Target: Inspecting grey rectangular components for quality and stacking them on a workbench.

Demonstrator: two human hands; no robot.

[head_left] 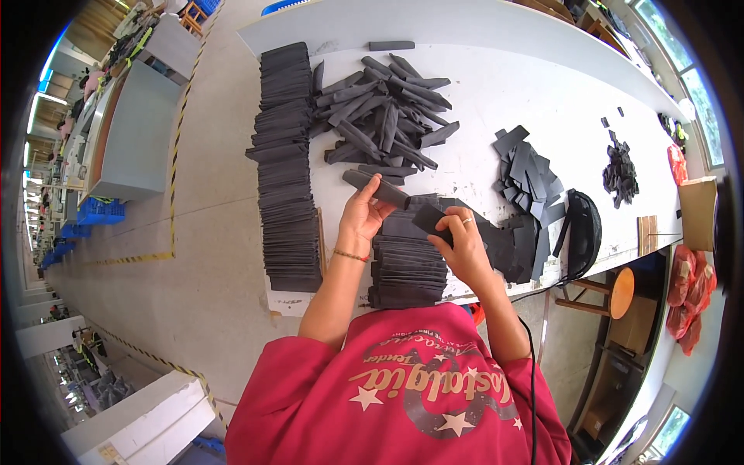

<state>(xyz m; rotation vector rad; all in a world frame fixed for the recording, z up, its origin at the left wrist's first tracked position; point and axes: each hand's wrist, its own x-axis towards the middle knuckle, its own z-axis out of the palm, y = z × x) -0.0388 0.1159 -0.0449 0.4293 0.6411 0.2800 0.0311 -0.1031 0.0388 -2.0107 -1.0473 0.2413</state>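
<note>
My left hand [363, 218] is closed on a dark grey fabric sleeve [358, 180], long and flattened, thumb on top. In my right hand [465, 249], a flat dark rectangular piece [428, 219] is pinched between thumb and fingers, close to the sleeve's right end. I cannot tell whether the two pieces touch. Below both hands lies a stack of folded dark fabric pieces [407, 271] at the table's near edge. A loose heap of similar sleeves [387, 120] spreads beyond my left hand.
A long row of folded dark pieces [283, 170] lines the left side of the white table [465, 85]. Flat dark rectangles [531, 177] lie to the right, beside a black curved pouch [581, 232]. Smaller dark pieces [620, 172] sit farther right. A wooden stool [620, 293] stands below the edge.
</note>
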